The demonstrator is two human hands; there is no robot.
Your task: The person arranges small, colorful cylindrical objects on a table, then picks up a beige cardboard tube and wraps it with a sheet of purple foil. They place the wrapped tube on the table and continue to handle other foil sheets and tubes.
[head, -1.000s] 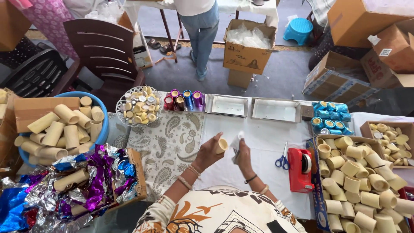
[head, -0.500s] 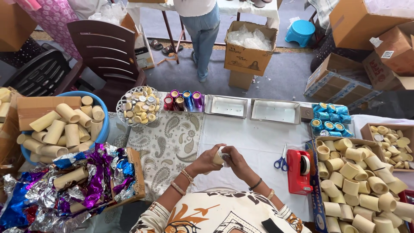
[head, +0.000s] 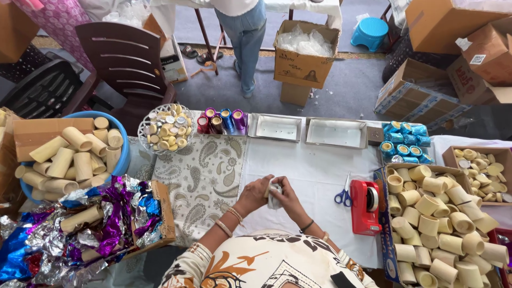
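Head view, seated worker at a table [head: 320, 170] spread with white cloth. Left hand [head: 255, 193] and right hand [head: 288, 196] meet just above the near edge, at 6 o'clock of the scene; together they close around a small cardboard tube [head: 274, 193] partly wrapped in pale film, each grip curled narrow about it. The tube looks light and stiff but thin-walled, so it would likely crush under a hard squeeze; the film looks slick. By that judgement, hold is best taken around the barrel with the fingertips, leaving the open ends free. At 3 o'clock lie blue-handled scissors [head: 344, 194] and a red tape dispenser [head: 367, 207], then a box of bare tubes [head: 442, 229]. At 9 o'clock, crumpled coloured foil [head: 112, 224] and a blue tub [head: 124, 154] of tubes. At 12 o'clock, two metal trays [head: 306, 129]; beyond them, cartons, chairs and a standing person's legs [head: 245, 37] on a grey floor.
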